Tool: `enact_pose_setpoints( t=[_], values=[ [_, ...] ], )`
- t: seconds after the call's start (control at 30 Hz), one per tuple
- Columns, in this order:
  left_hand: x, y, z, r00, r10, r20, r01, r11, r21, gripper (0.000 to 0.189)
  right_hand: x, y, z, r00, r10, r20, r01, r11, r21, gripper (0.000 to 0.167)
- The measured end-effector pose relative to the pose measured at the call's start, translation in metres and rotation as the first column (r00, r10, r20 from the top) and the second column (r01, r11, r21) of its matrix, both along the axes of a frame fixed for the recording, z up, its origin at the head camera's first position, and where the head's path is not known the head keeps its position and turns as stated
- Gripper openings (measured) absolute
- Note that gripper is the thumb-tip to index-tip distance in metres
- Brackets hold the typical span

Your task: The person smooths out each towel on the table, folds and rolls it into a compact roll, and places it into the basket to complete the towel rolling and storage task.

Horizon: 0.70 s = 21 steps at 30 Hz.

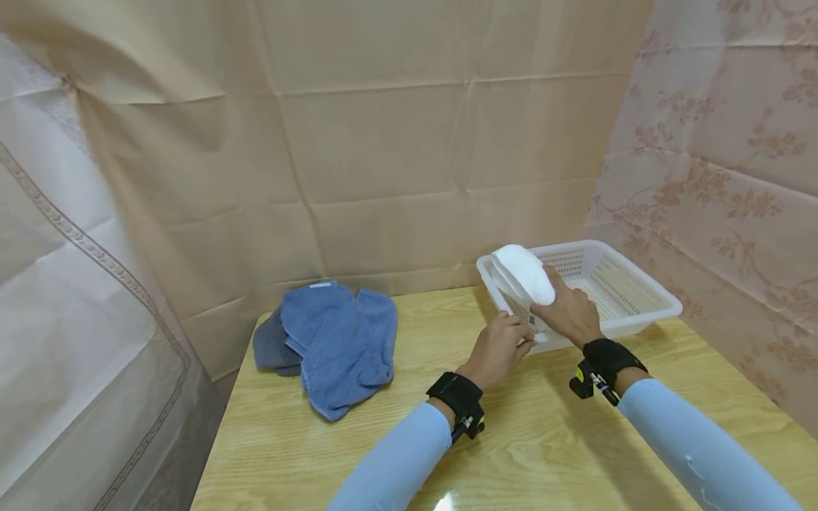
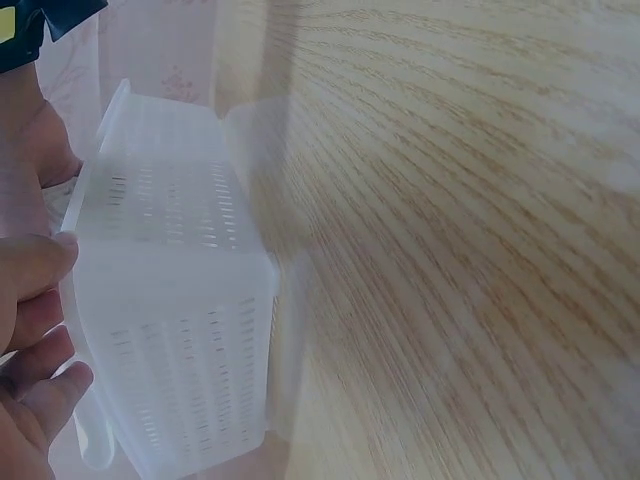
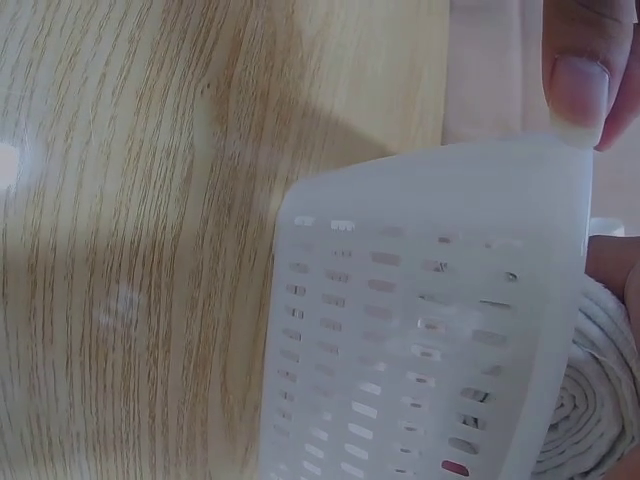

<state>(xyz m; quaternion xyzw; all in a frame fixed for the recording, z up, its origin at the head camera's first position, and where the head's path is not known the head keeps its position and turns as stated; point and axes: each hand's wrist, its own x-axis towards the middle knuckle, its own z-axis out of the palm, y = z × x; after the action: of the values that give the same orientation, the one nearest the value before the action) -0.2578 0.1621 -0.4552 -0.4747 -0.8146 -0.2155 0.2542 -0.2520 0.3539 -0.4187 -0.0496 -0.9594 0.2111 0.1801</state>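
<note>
A white plastic basket (image 1: 629, 287) with slotted walls sits at the right back of the table. My left hand (image 1: 501, 348) pinches its rim at the near left corner; in the left wrist view, the thumb and fingers (image 2: 62, 390) lie along that rim. My right hand (image 1: 573, 312) grips a rolled white towel (image 1: 525, 273) at the basket's left end. In the right wrist view, the spiral end of the rolled towel (image 3: 580, 415) shows just inside the basket wall (image 3: 400, 330). Part of the roll is hidden behind my right hand.
A blue terry cloth (image 1: 348, 341) lies loosely spread at the table's left, over a darker grey-blue cloth (image 1: 273, 344). The wooden table (image 1: 307, 461) meets a beige curtain (image 1: 383, 142) at the back and a floral curtain (image 1: 722, 177) on the right.
</note>
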Motion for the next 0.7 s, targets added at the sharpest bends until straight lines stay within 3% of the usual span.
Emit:
enact_pose_setpoints(
  t=[0.37, 0.7],
  values=[
    [0.002, -0.001, -0.005, 1.0, -0.003, -0.01, 0.003, 1.0, -0.008, 0.008, 0.002, -0.002, -0.011, 0.999, -0.01, 0.033, 0.01, 1.0, 0.0, 0.089],
    [0.001, -0.001, 0.001, 1.0, -0.001, -0.028, 0.001, 1.0, 0.002, 0.008, -0.004, -0.003, -0.009, 0.998, -0.016, 0.057, 0.015, 1.0, 0.014, 0.089]
  ],
)
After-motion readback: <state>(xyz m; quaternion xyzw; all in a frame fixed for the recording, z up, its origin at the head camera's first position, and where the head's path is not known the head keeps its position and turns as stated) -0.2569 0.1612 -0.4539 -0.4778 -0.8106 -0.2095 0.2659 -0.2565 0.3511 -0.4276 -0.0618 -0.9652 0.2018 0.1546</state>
